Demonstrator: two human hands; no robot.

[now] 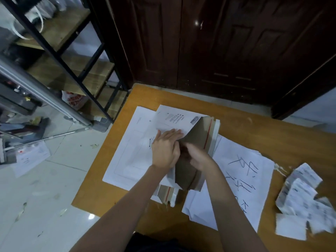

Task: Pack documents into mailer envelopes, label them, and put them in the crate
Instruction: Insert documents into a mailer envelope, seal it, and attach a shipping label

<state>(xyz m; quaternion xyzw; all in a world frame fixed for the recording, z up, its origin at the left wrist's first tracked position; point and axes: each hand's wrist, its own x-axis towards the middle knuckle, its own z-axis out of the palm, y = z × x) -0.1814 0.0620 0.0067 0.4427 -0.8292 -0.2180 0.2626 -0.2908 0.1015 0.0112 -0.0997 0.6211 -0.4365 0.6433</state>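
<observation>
Head view: left hand (164,149) flattens stiff white mailer (174,120); brown interior.

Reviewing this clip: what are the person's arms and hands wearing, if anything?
Nothing shows on either: the left hand and right hand are bare, without gloves, rings or a watch. Both forearms are bare up to the frame's bottom edge, with no sleeves in view.

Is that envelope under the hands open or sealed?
Open. The mailer envelope has its flap lifted, showing brown inside and an unstuck red adhesive strip; the right hand reaches into it.
</observation>
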